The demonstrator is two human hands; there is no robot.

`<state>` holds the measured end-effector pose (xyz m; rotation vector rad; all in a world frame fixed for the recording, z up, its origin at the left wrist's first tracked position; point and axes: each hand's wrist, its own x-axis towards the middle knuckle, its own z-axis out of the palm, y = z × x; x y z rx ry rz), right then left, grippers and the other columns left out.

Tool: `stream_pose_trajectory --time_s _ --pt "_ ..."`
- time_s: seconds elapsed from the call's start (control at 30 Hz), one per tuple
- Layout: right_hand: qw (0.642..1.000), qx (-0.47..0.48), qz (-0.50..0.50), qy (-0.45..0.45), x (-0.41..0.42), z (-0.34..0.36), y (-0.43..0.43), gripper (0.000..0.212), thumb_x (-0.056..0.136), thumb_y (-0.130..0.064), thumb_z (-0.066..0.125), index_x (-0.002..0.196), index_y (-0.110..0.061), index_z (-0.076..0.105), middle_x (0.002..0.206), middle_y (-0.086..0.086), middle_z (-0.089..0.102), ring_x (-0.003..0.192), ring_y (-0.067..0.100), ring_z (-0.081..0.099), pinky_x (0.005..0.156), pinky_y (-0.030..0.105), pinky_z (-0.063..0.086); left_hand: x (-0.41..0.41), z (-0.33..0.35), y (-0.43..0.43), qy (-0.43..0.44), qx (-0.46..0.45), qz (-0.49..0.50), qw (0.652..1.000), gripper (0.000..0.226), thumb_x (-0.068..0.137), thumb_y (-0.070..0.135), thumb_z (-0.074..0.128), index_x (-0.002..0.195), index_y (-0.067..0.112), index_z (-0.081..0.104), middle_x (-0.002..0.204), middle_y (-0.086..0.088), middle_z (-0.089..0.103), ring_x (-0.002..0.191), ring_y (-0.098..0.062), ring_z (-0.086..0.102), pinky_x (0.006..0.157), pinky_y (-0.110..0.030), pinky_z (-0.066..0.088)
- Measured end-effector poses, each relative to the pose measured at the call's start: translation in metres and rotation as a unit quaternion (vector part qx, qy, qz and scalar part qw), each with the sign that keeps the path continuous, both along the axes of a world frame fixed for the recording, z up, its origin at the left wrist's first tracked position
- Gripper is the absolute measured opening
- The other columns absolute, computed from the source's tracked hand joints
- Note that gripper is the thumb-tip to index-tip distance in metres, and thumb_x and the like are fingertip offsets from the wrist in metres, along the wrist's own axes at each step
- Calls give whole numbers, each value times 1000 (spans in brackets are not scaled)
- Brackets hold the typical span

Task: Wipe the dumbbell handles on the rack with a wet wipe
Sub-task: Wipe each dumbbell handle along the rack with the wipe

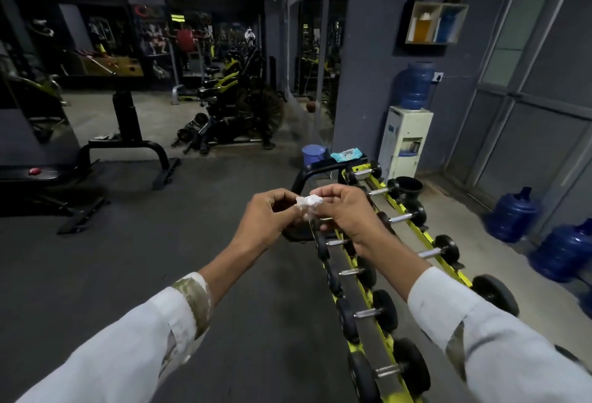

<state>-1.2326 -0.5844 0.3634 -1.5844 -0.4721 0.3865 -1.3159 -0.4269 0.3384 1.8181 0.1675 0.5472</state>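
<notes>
A crumpled white wet wipe (pixel 308 202) is held up between both hands above the near row of the rack. My left hand (pixel 267 215) pinches its left side and my right hand (pixel 344 210) pinches its right side. Below them runs a yellow and black dumbbell rack (pixel 368 335) with two rows of black dumbbells. Their chrome handles show, such as one dumbbell handle (pixel 368 313) on the near row and another dumbbell handle (pixel 429 253) on the far row. A pale blue wipes pack (pixel 347 155) lies at the rack's far end.
A water dispenser (pixel 405 140) stands by the grey wall beyond the rack. Blue water jugs (pixel 512 216) sit on the floor at right. A small blue bucket (pixel 312 152) is near the rack's far end. A black bench frame (pixel 128 143) and exercise bikes (pixel 237 108) stand at left.
</notes>
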Motion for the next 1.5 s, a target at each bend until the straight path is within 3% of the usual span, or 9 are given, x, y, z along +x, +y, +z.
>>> stream_pose_trajectory --time_s 0.27,0.47,0.6,0.73,0.97,1.07,1.23,1.4,1.5 --pt "999 -12 -27 -33 136 -38 157 20 86 1 72 105 -2 67 92 18 75 75 23 69 66 32 54 138 -27 156 -8 -17 -15 1000 10 87 15 82 97 14 78 86 -7 78 86 -32 75 82 -44 61" --pt "998 29 -55 23 222 -56 279 14 85 2 71 98 6 68 84 22 73 70 26 68 65 35 58 240 -51 278 31 -19 -26 999 13 82 11 85 92 13 77 84 -10 76 73 -20 71 83 -55 60" --pt "996 35 -44 75 273 -84 327 15 95 -9 64 105 -5 74 88 14 76 80 22 72 77 36 60 308 -77 336 68 -13 -31 997 9 79 18 83 83 20 76 80 -10 74 78 -35 73 81 -61 58" --pt "993 18 -56 102 329 -122 356 23 91 -17 74 113 -15 72 102 7 77 97 22 73 83 43 60 381 -112 374 95 -18 -63 993 10 82 11 81 82 19 75 82 -13 72 81 -37 72 83 -62 58" --pt "982 22 -114 147 476 -199 390 22 90 -1 69 112 -3 70 100 16 76 88 37 74 81 53 60 535 -183 406 140 -16 -112 984 10 82 5 83 88 8 75 86 -11 74 76 -17 68 78 -46 59" --pt "980 1 -104 171 544 -219 398 19 95 -4 65 114 -4 70 102 17 75 92 36 74 83 52 60 602 -207 413 168 -12 -115 979 13 81 -2 81 90 6 75 88 -10 75 78 -15 68 78 -42 59" --pt "976 -15 -90 198 640 -228 408 24 93 -5 69 116 1 67 101 21 74 92 39 73 81 48 61 702 -218 426 220 -15 -150 964 21 83 -12 74 95 5 75 93 -17 76 81 -21 70 84 -48 58" --pt "965 -4 -155 212 719 -255 406 17 90 2 68 106 9 67 94 32 70 83 42 70 77 53 56 796 -234 435 254 0 -203 946 19 84 -5 78 94 12 77 81 1 76 72 -12 66 76 -33 57" --pt "947 -11 -215 238 754 -286 401 11 92 -2 68 97 8 68 79 20 69 74 33 68 73 50 56 849 -262 436 280 29 -232 931 21 86 -2 78 90 18 74 66 12 71 65 -7 63 71 -31 53"
